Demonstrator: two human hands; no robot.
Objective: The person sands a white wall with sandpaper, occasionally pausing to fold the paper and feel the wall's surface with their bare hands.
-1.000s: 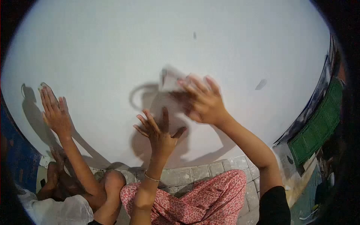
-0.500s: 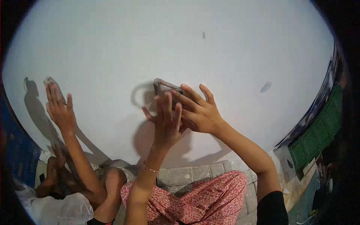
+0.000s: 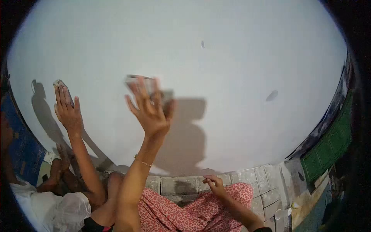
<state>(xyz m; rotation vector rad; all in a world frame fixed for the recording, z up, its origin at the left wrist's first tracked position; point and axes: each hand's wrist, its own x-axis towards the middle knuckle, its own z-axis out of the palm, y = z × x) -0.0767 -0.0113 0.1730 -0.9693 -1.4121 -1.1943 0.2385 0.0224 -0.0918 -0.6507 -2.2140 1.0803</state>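
My left hand (image 3: 151, 112) is raised before the white wall (image 3: 251, 50), fingers spread over a bent grey sheet that looks like sandpaper (image 3: 167, 94). The sheet's edges show above the fingers and beside them; motion blurs it. A squarish shadow from the sheet falls on the wall to the right of the hand. Low down, my right hand (image 3: 215, 186) is above my knee in the pink patterned trousers (image 3: 232, 201), its fingers curled together. A small brownish bit shows at the fingertips, too small to name.
On the left, another person's hand (image 3: 69, 116) presses a pale pad or folded sheet (image 3: 61, 84) to the wall. Grey paving blocks (image 3: 179, 185) run along the wall's foot. A green panel (image 3: 328, 147) stands on the right, a blue one (image 3: 25, 150) on the left.
My hands have come apart. The left has moved up and left along the wall with the sandpaper; the right has let go and dropped to my knee. The other person's hand stays nearly still.
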